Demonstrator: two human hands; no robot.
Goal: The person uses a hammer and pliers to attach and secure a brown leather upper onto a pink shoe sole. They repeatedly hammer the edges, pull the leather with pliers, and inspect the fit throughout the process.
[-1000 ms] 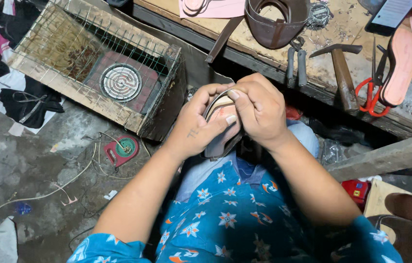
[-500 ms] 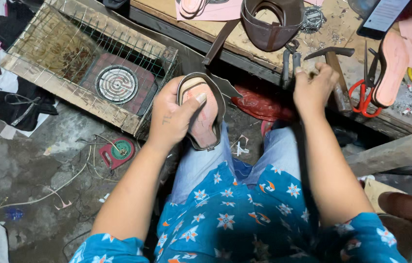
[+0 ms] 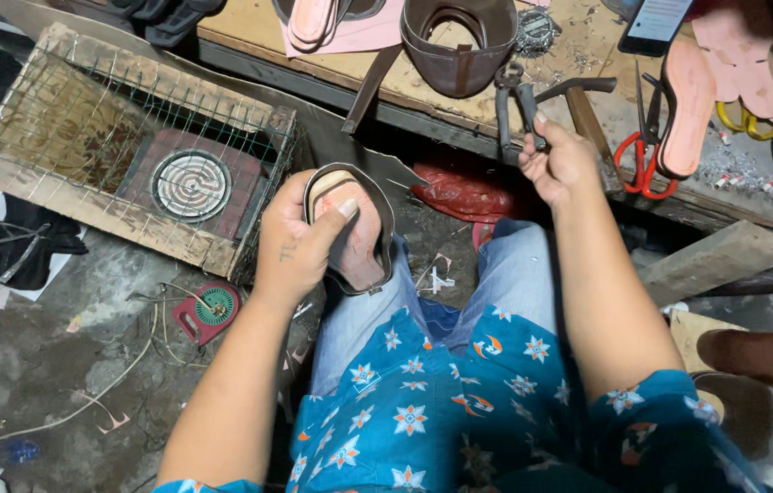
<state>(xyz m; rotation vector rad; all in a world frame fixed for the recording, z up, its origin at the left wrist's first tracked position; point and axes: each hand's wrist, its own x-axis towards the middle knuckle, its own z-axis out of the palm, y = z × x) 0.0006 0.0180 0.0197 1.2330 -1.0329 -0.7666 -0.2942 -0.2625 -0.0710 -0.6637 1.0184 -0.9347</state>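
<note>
While the wooden workbench (image 3: 459, 87) carries a brown shoe upper (image 3: 459, 41), a hammer (image 3: 578, 96) and red scissors (image 3: 644, 164), the left hand (image 3: 299, 242) clasps the half-made sandal (image 3: 354, 233) above the knee. Half a second ago the right hand (image 3: 562, 164) only reached out; now it closes around the pliers (image 3: 519, 105) (lasting work seems underway).

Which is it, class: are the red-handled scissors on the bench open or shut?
Open. The red-handled scissors lie on the bench with their handle loops spread and the blades parted.
</note>
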